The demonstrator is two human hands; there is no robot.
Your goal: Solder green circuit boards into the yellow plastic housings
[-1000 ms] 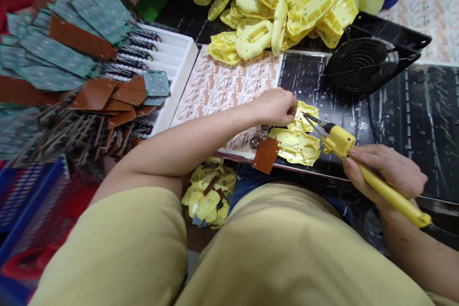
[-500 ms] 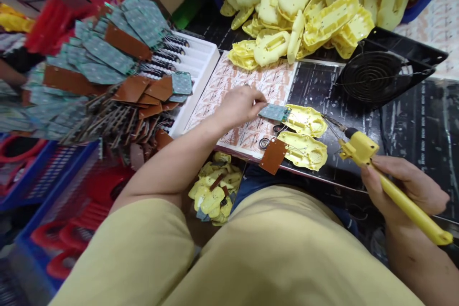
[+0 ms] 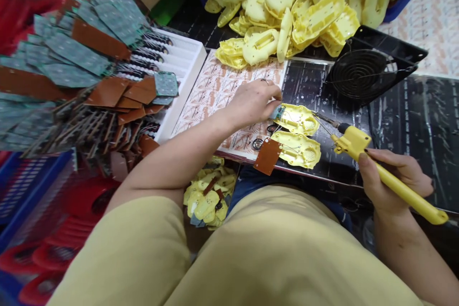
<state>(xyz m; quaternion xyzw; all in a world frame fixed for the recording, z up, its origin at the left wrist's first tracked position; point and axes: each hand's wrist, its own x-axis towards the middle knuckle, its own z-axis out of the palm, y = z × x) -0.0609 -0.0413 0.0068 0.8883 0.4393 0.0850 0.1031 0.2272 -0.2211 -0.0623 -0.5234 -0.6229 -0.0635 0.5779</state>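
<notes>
Over the tabletop [image 3: 304,79], our left hand [image 3: 255,100] pinches the green circuit board [image 3: 277,112] at the left end of the upper yellow shell [image 3: 300,122], probably to steady it; our right hand [image 3: 403,167] grips the soldering iron [image 3: 355,141] behind its tip, likely for safety.

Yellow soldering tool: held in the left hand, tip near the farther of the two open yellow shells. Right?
Wrong hand. The head view shows the yellow soldering tool in the right hand; the left hand is at the grey-green board. Tip near the farther yellow shell stands.
</notes>
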